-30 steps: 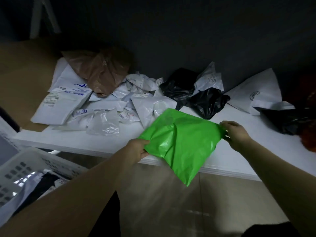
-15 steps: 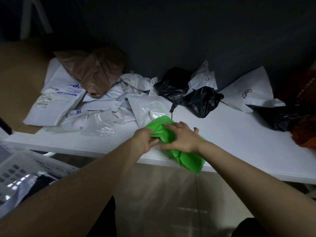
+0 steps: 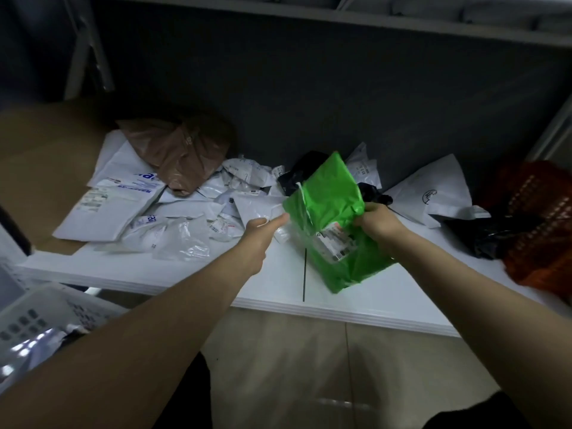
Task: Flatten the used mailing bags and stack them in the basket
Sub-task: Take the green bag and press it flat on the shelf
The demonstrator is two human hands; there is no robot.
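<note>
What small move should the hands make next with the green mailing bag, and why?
Probably lower the green mailing bag onto the white table and smooth it. It is creased and lifted above the surface, the right hand gripping its right edge and the left hand apparently pinching its left edge, so it is not flat enough for the basket.

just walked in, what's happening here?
A person is working on a green mailing bag, holding it crumpled over the white table. The right hand has a grip on its right side; the left hand is at its left edge, hold unclear. More bags lie piled on the table; the basket sits lower left.
</note>
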